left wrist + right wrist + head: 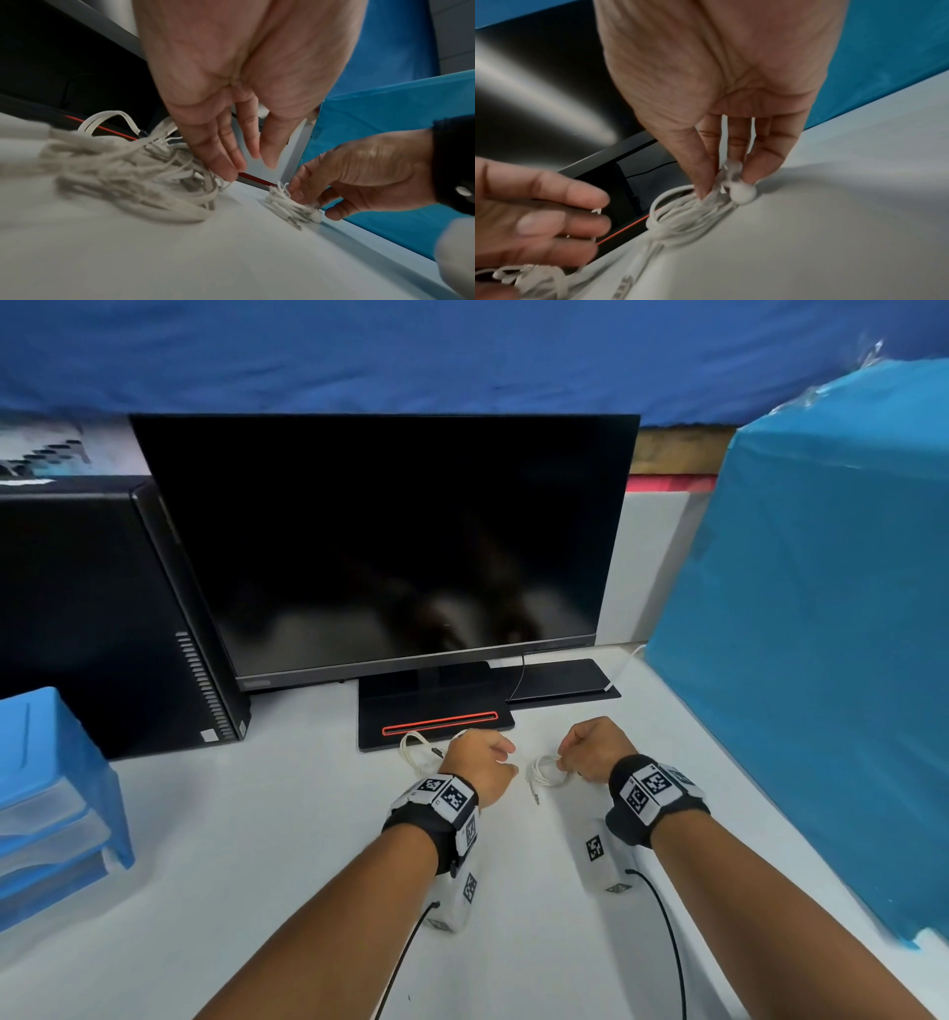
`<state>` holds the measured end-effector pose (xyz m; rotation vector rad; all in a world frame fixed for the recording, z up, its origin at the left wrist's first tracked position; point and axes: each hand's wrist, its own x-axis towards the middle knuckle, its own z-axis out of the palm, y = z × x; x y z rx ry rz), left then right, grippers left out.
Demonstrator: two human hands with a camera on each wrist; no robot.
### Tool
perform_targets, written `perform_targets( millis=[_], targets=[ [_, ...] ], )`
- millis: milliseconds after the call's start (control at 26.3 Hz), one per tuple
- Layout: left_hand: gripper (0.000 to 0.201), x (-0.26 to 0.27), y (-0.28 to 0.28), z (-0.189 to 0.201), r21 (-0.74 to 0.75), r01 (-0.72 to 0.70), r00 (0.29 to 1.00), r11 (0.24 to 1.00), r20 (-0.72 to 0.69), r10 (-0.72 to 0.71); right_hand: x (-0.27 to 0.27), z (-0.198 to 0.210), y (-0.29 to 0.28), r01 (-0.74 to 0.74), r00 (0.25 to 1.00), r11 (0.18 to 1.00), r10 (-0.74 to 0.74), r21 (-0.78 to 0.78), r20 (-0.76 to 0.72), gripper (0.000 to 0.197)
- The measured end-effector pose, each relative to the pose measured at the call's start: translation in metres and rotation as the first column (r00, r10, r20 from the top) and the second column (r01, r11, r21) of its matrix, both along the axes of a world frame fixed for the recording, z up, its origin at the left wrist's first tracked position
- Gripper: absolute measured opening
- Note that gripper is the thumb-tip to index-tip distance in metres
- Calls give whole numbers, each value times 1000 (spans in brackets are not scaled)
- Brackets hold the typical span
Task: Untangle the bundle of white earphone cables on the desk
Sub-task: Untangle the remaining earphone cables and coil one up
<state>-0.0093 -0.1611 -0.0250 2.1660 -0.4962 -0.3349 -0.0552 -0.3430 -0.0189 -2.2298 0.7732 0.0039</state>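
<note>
Pinching a small coil of white earphone cable (680, 215) with our right hand (595, 749), thumb and fingertips closed on the strands beside an earbud (743, 194), we keep it low on the white desk (257, 839) in front of the monitor base (436, 711). Our left hand (480, 762) hangs with straight, relaxed fingers touching a second, larger cable heap (133, 172), gripping nothing. The cord looks light, limp and thin (it will likely snag on itself), so we would hold it near the earbud or the jack plug (534, 796) and draw loops out gently instead of yanking them.
</note>
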Motion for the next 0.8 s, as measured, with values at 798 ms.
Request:
perform_targets(
  millis=[798],
  targets=[
    [22,13,151,37,-14,5,1000,1000,-17,-5,-11,41,131,-515,857,822,485,243,177,28]
  ],
)
